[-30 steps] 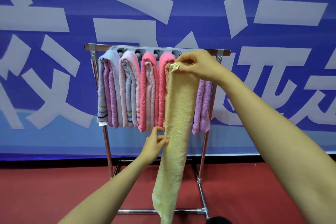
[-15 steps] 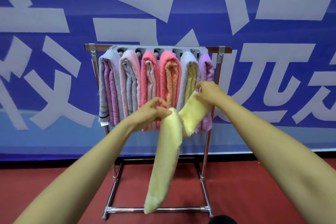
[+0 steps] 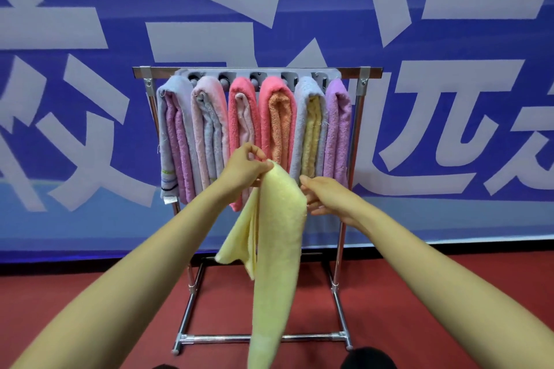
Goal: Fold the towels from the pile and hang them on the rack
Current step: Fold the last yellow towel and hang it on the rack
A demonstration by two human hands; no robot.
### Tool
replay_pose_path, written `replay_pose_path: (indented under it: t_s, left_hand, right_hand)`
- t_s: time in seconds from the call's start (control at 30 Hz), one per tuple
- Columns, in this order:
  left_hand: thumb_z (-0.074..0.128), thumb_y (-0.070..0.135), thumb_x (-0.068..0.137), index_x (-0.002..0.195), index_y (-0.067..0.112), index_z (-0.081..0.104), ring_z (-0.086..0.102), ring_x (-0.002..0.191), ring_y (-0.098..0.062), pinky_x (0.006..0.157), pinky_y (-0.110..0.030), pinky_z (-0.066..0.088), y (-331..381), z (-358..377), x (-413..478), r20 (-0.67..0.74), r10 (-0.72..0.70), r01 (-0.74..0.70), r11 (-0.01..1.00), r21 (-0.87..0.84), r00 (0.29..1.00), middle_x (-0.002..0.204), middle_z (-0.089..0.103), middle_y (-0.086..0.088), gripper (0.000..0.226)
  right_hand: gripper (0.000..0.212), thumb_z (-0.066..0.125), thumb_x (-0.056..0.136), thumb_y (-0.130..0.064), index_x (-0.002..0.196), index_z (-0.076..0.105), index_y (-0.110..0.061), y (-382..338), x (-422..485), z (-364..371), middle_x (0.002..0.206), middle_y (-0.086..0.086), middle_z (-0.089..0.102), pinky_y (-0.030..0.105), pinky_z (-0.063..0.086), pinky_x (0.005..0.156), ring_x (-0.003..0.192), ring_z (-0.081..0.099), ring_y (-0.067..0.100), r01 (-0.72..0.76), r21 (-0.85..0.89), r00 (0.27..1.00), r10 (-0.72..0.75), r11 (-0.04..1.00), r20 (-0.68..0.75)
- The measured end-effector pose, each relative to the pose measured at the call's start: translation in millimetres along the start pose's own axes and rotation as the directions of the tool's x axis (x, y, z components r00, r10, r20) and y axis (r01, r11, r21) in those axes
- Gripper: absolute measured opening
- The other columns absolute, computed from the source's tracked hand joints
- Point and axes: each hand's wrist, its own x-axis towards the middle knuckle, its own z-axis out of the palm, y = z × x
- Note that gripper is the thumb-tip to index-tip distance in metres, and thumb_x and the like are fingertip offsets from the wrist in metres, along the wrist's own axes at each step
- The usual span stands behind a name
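Since a moment ago the towel [image 3: 278, 234] has doubled over; it hangs before the rack [image 3: 362, 85] from my left hand [image 3: 247, 172], which pinches its top. My right hand [image 3: 326, 196] is at its 3 o'clock edge; whether it grips, I cannot tell.

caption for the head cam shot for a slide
Left hand pinches the top of a pale yellow towel, right hand at its edge, before a rack hung with folded towels.

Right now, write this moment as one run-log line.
step: folding; left hand pinches yellow towel top; right hand at its edge, grip unclear; rack holds folded towels
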Motion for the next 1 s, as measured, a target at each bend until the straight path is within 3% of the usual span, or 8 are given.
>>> replay_pose_path:
  t_s: [0.23, 0.33, 0.4, 0.57, 0.67, 0.77, 0.9, 1.0]
  left_hand:
    - [0.061, 0.0, 0.089, 0.084, 0.015, 0.045, 0.049, 0.054, -0.012, 0.045, -0.022, 0.046, -6.1, -6.5, 1.5, -0.031, -0.045, 0.047, 0.997, 0.064, 0.999, 0.068, 0.048, -0.002, 0.022]
    - [0.061, 0.0, 0.09, 0.083, 0.014, 0.046, 0.049, 0.055, -0.012, 0.043, -0.019, 0.046, -9.7, -8.1, 2.6, -0.036, -0.047, 0.049, 0.997, 0.064, 0.998, 0.069, 0.048, -0.002, 0.022]
    - [0.061, -0.001, 0.089, 0.082, 0.014, 0.046, 0.049, 0.057, -0.013, 0.048, -0.024, 0.048, -13.8, -5.4, 4.0, -0.082, -0.045, 0.047, 0.999, 0.026, 0.996, 0.068, 0.048, -0.003, 0.022]
    - [0.062, 0.003, 0.087, 0.085, 0.014, 0.048, 0.051, 0.06, -0.017, 0.065, -0.036, 0.05, -13.2, 3.9, 7.7, -0.181, 0.036, -0.037, 0.999, -0.004, 0.983, 0.062, 0.049, -0.001, 0.018]
    - [0.063, 0.007, 0.087, 0.085, 0.016, 0.049, 0.055, 0.062, -0.018, 0.07, -0.039, 0.052, -9.8, 3.3, 9.7, -0.164, 0.085, -0.075, 0.995, 0.067, 0.983, 0.064, 0.054, -0.001, 0.017]
    - [0.063, 0.005, 0.087, 0.088, 0.012, 0.049, 0.054, 0.06, -0.017, 0.067, -0.039, 0.053, -11.1, 3.0, 9.4, -0.141, 0.063, -0.055, 0.997, 0.058, 0.988, 0.065, 0.053, -0.002, 0.016]
    - [0.062, 0.006, 0.09, 0.091, 0.01, 0.048, 0.052, 0.06, -0.015, 0.064, -0.039, 0.055, -7.6, 6.1, 9.0, -0.131, 0.019, -0.026, 0.998, -0.052, 0.991, 0.065, 0.048, -0.001, 0.015]
    - [0.06, 0.003, 0.09, 0.089, 0.012, 0.047, 0.049, 0.058, -0.013, 0.058, -0.035, 0.054, -4.9, 5.6, 9.0, -0.148, 0.03, -0.046, 0.993, -0.108, 0.988, 0.064, 0.045, 0.0, 0.016]
  right_hand:
    - [0.027, 0.063, 0.091, -0.025, 0.07, 0.047, -0.022, -10.9, -1.2, 10.2, 0.048, -0.011, 0.05, 0.023, 0.044, 0.062, 0.041, 0.046, 0.001, -0.018, 0.198, 0.998, 0.006, 0.98, 0.061]
    - [0.024, 0.069, 0.085, -0.004, 0.084, 0.048, -0.016, -17.4, -2.4, 8.8, 0.044, -0.008, 0.054, 0.023, 0.043, 0.05, 0.034, 0.046, 0.002, -0.011, 0.423, 1.0, 0.018, 0.906, -0.012]
    - [0.034, 0.072, 0.081, -0.002, 0.107, 0.05, -0.009, -21.3, -2.2, 9.8, 0.068, 0.0, 0.062, 0.026, 0.047, 0.049, 0.047, 0.052, 0.009, 0.067, 0.476, 0.988, 0.009, 0.877, -0.156]
    - [0.038, 0.07, 0.086, -0.027, 0.112, 0.046, -0.014, -18.0, 1.2, 13.0, 0.08, -0.004, 0.062, 0.013, 0.042, 0.054, 0.063, 0.057, 0.004, 0.322, -0.01, 0.837, -0.29, 0.947, -0.463]
    - [0.037, 0.065, 0.089, -0.034, 0.111, 0.051, -0.009, -13.9, 1.1, 11.9, 0.087, 0.004, 0.059, 0.016, 0.036, 0.034, 0.046, 0.053, 0.001, 0.181, 0.096, 0.918, -0.133, 0.979, -0.373]
    - [0.034, 0.069, 0.087, -0.017, 0.114, 0.051, -0.01, -16.3, -5.1, 6.6, 0.085, 0.002, 0.061, 0.021, 0.038, 0.037, 0.056, 0.055, 0.016, 0.243, 0.323, 0.923, -0.116, 0.914, -0.366]
    - [0.027, 0.067, 0.089, -0.026, 0.109, 0.052, -0.015, -22.2, -8.6, 2.7, 0.078, -0.003, 0.062, 0.015, 0.045, 0.051, 0.067, 0.058, 0.012, 0.409, 0.166, 0.825, -0.285, 0.897, -0.489]
    - [0.039, 0.069, 0.086, -0.027, 0.117, 0.048, -0.018, -23.8, -10.2, 0.3, 0.089, 0.0, 0.063, 0.023, 0.047, 0.054, 0.067, 0.057, 0.01, 0.289, 0.094, 0.912, -0.244, 0.953, -0.33]
